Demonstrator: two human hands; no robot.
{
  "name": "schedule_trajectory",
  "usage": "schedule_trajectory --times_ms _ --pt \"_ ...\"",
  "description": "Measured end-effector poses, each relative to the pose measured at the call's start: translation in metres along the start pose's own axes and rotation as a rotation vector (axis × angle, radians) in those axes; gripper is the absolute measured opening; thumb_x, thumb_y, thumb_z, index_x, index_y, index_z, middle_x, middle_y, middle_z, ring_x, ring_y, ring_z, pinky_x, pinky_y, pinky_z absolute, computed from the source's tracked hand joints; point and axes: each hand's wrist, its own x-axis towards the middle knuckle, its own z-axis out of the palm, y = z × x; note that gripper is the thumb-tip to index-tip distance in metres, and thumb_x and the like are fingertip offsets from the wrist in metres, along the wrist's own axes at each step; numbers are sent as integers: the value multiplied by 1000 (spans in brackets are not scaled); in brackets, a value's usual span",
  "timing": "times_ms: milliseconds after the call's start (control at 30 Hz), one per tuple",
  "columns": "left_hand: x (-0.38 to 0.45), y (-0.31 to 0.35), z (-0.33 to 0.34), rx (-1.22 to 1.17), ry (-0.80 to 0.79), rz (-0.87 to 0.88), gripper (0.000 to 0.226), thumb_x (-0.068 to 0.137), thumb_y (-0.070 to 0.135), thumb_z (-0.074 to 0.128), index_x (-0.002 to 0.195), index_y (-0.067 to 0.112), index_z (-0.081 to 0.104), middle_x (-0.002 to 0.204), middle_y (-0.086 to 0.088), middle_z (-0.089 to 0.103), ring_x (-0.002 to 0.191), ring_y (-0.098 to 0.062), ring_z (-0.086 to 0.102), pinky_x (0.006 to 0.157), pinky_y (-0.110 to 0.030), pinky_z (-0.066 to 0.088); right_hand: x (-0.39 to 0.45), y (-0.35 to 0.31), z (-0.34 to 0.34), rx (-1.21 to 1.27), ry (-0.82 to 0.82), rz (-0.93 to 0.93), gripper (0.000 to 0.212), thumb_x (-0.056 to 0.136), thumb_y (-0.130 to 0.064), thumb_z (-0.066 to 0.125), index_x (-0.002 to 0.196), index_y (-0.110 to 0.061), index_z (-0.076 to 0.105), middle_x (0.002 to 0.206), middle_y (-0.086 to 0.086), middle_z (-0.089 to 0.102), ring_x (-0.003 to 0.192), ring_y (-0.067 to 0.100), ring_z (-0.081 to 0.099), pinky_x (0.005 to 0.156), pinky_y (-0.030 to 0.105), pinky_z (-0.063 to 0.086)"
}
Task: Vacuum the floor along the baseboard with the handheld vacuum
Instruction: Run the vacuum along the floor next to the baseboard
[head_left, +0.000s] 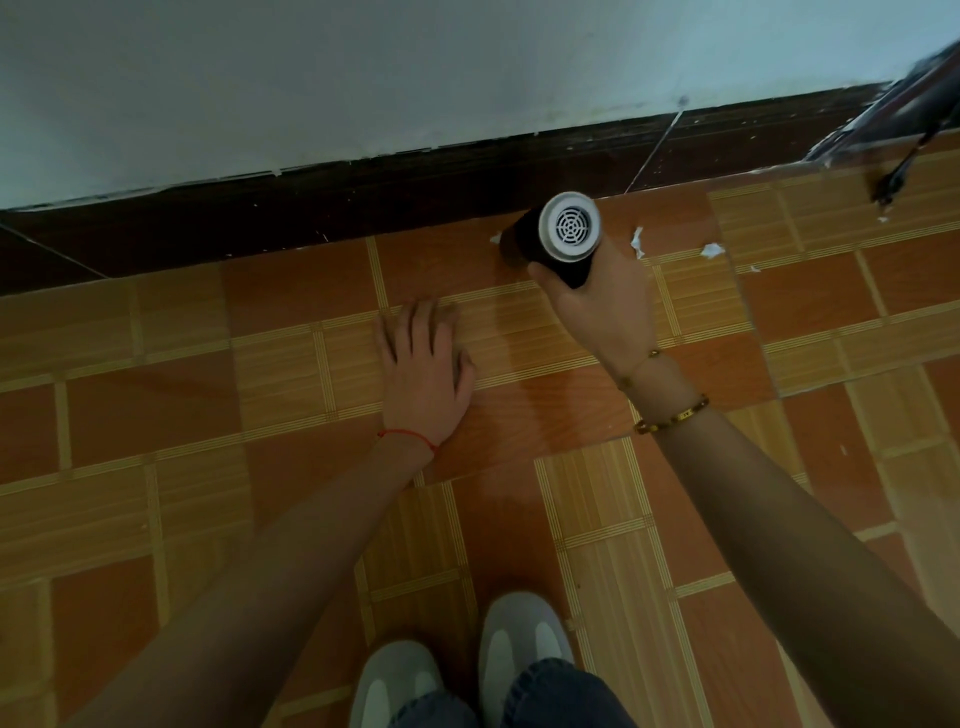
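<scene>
Head view: you're crouched over the tiles, both arms out toward the wall, shoes at the near edge.
Right hand (597, 306): fingers wrapped round the dark barrel of the handheld vacuum (558, 236), gripping it firmly.
Left hand (426, 358): flat on the floor (156, 415), fingers straight and slightly spread, holding nothing (looks like it's just propping you up).
Where the vacuum sits: far centre-right, nose down by the foot of the baseboard (363, 192); whether the nozzle actually touches the floor is hidden by the body.
Long axis: runs from the white grilled rear cap, tipped up toward you, down and to the far left into the floor-wall corner.
What the move turns on: the paper scraps (711, 251) lie to the right of the vacuum, along the baseboard line, with one small fleck just left of the nozzle. Your right hand is the nearer one by far, so I'd judge the sweep goes rightward, hugging the wall.
Materials: glossy orange-brown tiles with pale striped bands, slick enough to throw a reflection; dark baseboard, scuffed and paint-flecked; matt pale wall above.
Shapes: vacuum is a stubby cylinder, round white cap with a spoked vent grille; scraps are torn, crumpled, light.
Far right corner: something blurred and streaky, can't tell what.
</scene>
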Motion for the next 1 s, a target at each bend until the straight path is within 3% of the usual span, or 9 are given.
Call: schedule_trajectory --times_ms 167,300,433,567,733,1000 --pt "1 1 -1 -11 -6 -3 49 96 32 48 140 11 49 148 -15 45 142 -34 34 119 -63 19 6 0 2 7 -33 11 61 80 -51 68 128 -15 56 115 0 69 106 19 64 83 32 52" --pt "1 0 -2 -15 -28 -9 50 96 33 46 141 11 48 150 -15 43 143 -34 33 120 -63 17 3 -4 6 24 43 17 61 81 -45 71 130 -13 54 115 0 69 105 18 64 79 25 49" --pt "1 0 -1 -4 -31 -13 50 97 33 44 142 12 48 150 -14 43 144 -34 33 119 -63 17 4 -7 9 14 39 -18 63 82 -47 69 132 -13 52 117 2 69 106 21 65 82 35 54" --pt "2 0 -1 -7 -20 -11 50 96 33 46 142 12 48 149 -15 44 143 -34 34 119 -63 17 9 -13 17 22 13 -30 65 82 -47 69 134 -12 49 120 2 68 107 21 64 83 36 54" --pt "1 1 0 5 -16 -10 50 96 33 46 142 13 48 148 -14 45 142 -34 35 119 -62 18 17 -20 23 37 33 -40 63 84 -44 69 133 -10 49 120 3 68 106 21 64 77 25 48" --pt "2 0 -1 -5 -25 -9 49 96 33 45 141 12 49 148 -14 45 142 -34 36 118 -63 18 12 -12 21 85 77 17 62 82 -46 69 132 -13 53 118 0 68 108 17 63 83 28 52"
